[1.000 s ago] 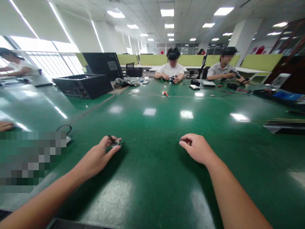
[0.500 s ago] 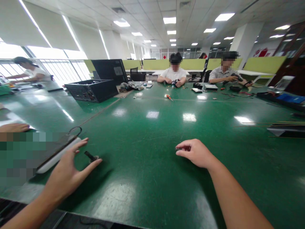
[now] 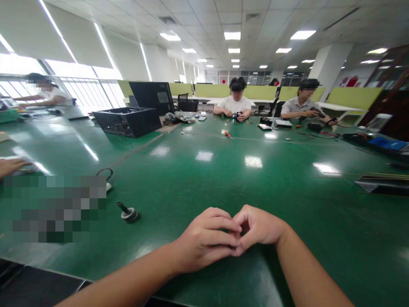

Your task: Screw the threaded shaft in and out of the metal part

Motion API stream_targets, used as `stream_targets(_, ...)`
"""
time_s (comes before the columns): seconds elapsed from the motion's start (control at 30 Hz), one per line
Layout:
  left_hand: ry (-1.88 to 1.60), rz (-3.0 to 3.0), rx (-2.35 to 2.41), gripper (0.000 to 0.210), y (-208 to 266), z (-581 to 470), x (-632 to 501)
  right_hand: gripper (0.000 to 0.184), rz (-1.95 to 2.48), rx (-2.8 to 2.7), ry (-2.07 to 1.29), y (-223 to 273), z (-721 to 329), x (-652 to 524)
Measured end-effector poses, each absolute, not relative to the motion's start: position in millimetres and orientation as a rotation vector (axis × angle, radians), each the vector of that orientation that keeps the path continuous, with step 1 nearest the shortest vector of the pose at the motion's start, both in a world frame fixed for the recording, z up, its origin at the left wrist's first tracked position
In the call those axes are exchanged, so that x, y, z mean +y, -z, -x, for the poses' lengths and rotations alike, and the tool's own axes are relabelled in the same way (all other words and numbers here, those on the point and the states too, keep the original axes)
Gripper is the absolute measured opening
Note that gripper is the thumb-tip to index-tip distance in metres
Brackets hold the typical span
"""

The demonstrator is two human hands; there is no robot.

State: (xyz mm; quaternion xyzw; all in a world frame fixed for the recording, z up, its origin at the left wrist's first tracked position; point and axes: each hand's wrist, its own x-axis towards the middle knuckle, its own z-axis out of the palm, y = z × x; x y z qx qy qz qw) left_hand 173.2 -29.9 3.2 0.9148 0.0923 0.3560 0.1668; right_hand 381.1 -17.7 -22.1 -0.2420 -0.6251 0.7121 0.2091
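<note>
Over the green table (image 3: 179,179), near its front edge, my left hand (image 3: 207,236) and my right hand (image 3: 260,226) meet at the fingertips. Both are closed, with thumbs and fingers pressed together. The small dark, shiny piece that my right hand was pinching is hidden behind the fingers, so its kind does not show. To the left of my hands a round dark part with a short upright stem (image 3: 129,214) stands on the tabletop, touched by neither hand.
A blurred-out object with a cable loop (image 3: 105,172) lies at left. Beyond are an open black computer case (image 3: 128,121), an orange screwdriver (image 3: 228,135) and several small devices. A dark tray (image 3: 383,185) is at right. Several people sit around; one person's hand (image 3: 12,166) shows at the left edge.
My left hand has moved right, away from the stemmed part, and closed against my right hand. My right hand has come slightly nearer to me. The stemmed part stays on the table.
</note>
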Motion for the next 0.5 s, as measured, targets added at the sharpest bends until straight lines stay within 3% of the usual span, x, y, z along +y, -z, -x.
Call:
stream_targets(0.17,-1.124,-2.481,0.452,0.022,-9,-149,-34,0.036,0.686,-1.742,-1.943,20,-385,-15)
stream_targets(0.3,-1.403,-2.280,1.361,0.019,-28,-84,-26,0.047,0.815,-1.701,-1.842,24,-390,-10)
stream_targets(0.37,-1.563,-2.017,1.728,0.036,-41,-50,-22,0.046,0.872,-1.702,-1.824,27,-391,-8)
stream_targets(0.5,-1.462,-1.705,2.203,0.043,-59,-5,-22,0.048,0.927,-1.720,-1.828,31,-389,-7)
